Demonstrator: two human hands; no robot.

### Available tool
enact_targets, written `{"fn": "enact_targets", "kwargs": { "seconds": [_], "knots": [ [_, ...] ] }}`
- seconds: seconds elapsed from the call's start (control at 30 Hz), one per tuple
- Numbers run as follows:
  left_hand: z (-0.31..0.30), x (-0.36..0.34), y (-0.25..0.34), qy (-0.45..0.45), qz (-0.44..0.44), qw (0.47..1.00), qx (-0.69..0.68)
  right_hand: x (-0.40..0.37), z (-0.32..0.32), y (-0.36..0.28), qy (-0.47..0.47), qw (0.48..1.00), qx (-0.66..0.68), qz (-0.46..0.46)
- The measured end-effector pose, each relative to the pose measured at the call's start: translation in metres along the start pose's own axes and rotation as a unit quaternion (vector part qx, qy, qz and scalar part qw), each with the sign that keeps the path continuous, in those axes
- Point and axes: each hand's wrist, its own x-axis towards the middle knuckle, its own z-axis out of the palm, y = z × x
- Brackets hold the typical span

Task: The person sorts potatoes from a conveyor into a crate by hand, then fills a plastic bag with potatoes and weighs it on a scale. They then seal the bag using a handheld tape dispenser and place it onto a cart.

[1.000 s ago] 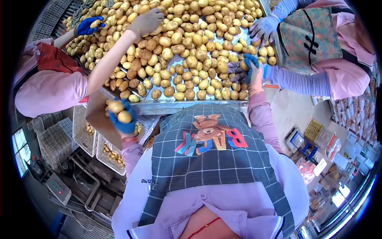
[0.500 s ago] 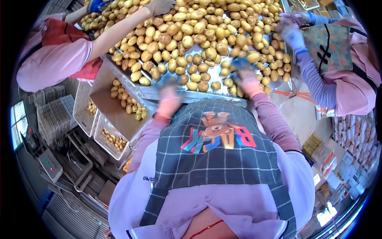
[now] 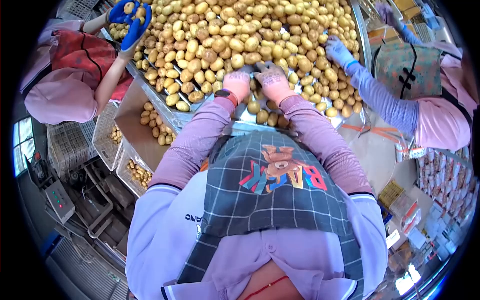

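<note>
Both my hands, in gloves with dark-coated fingers, reach side by side into a broad heap of potatoes [image 3: 220,42] on a metal sorting table [image 3: 250,116]. My left hand [image 3: 237,85] is palm-down against the potatoes, its fingers mostly hidden by the hand itself and the heap. Close to its right, my right hand [image 3: 272,82] bends its fingers down among the potatoes, so I cannot tell if it grips one. Several loose potatoes lie between my wrists and along the table's near edge.
At left, a co-worker's blue gloves [image 3: 132,27] hold potatoes; at right, another co-worker's glove [image 3: 340,51] touches the heap. A large bin [image 3: 135,120] with potatoes stands beside the table at left, near white crates [image 3: 105,131]. Orange straps [image 3: 367,129] cross at right.
My hands have moved forward and closer together, from the near edge into the heap. The left co-worker's hands have drawn back with potatoes, and the right co-worker's hands have moved apart.
</note>
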Motion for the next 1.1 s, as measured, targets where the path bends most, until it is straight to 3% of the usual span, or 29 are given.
{"fn": "enact_targets", "kwargs": {
  "seconds": [0.03,0.1,0.13,0.17,0.23,0.3,0.33,0.4,0.43,0.5,0.57,0.67,0.7,0.73,0.77,0.83,0.87,0.9,0.93,0.97,1.0,1.03,1.07,1.1],
  "knots": [
    [-0.011,-0.01,0.003,-0.024,-0.001,0.999,-0.039,0.005,-0.004,0.007,-0.01,1.0,-0.001,0.02],
    [0.005,-0.018,-0.019,0.065,-0.012,0.969,-0.236,0.013,-0.019,0.022,-0.119,0.99,0.023,0.075],
    [-0.004,-0.035,-0.029,0.068,-0.038,0.897,-0.436,0.011,-0.017,0.031,-0.093,0.993,0.038,0.067],
    [-0.016,-0.054,-0.04,0.067,-0.063,0.782,-0.616,0.007,-0.008,0.038,-0.065,0.994,0.053,0.069],
    [-0.022,-0.085,-0.072,0.225,-0.204,0.628,-0.717,0.005,-0.013,0.035,-0.115,0.987,0.039,0.101],
    [0.02,-0.095,-0.154,0.341,-0.21,0.699,-0.593,-0.003,-0.022,0.022,-0.14,0.989,0.03,0.031],
    [0.033,-0.098,-0.181,0.355,-0.228,0.772,-0.476,-0.013,-0.011,0.015,-0.071,0.997,0.035,0.006],
    [0.027,-0.104,-0.178,0.346,-0.248,0.894,-0.141,-0.006,0.007,0.012,-0.085,0.996,0.021,0.018],
    [0.022,-0.1,-0.166,0.29,-0.238,0.921,-0.107,0.001,0.009,0.013,-0.095,0.995,0.005,0.037],
    [0.045,-0.088,-0.147,0.202,-0.294,0.92,-0.164,0.015,0.011,0.022,-0.115,0.989,0.077,0.048],
    [0.029,-0.097,-0.112,0.153,-0.257,0.94,-0.163,0.016,-0.022,0.013,-0.015,0.979,0.171,0.108],
    [0.047,-0.108,-0.086,0.201,-0.175,0.945,-0.191,-0.013,-0.027,-0.018,-0.118,0.986,0.115,-0.037],
    [0.051,-0.11,-0.077,0.235,-0.143,0.94,-0.202,-0.038,-0.001,-0.029,-0.094,0.989,0.055,-0.1],
    [0.055,-0.11,-0.069,0.238,-0.137,0.919,-0.282,-0.057,0.012,-0.039,-0.054,0.993,0.052,-0.095],
    [0.056,-0.109,-0.059,0.24,-0.129,0.892,-0.361,-0.066,0.018,-0.042,-0.045,0.995,0.049,-0.073],
    [0.051,-0.107,-0.033,0.219,-0.113,0.809,-0.534,-0.058,-0.002,-0.043,-0.141,0.988,0.064,0.03],
    [0.052,-0.11,-0.022,0.114,-0.116,0.759,-0.63,-0.059,0.002,-0.035,-0.17,0.982,0.081,0.037],
    [0.065,-0.109,-0.014,0.02,-0.125,0.639,-0.759,-0.057,0.007,-0.025,-0.197,0.974,0.099,0.045],
    [0.053,-0.11,0.001,-0.021,-0.16,0.584,-0.796,-0.052,0.001,-0.018,-0.237,0.964,0.115,0.047],
    [0.039,-0.113,0.012,-0.062,-0.193,0.525,-0.827,-0.053,0.001,-0.012,-0.224,0.962,0.145,0.065],
    [0.038,-0.111,0.01,-0.061,-0.188,0.528,-0.826,-0.055,-0.001,-0.007,-0.202,0.959,0.174,0.096],
    [0.041,-0.109,0.007,-0.091,-0.172,0.434,-0.88,-0.059,-0.004,-0.003,-0.181,0.955,0.2,0.126],
    [0.047,-0.106,0.004,-0.119,-0.154,0.333,-0.922,-0.065,0.0,-0.001,-0.088,0.943,0.272,0.172],
    [0.059,-0.106,-0.004,-0.143,-0.095,0.273,-0.946,-0.068,-0.003,-0.001,-0.072,0.876,0.414,0.239]
  ]
}}
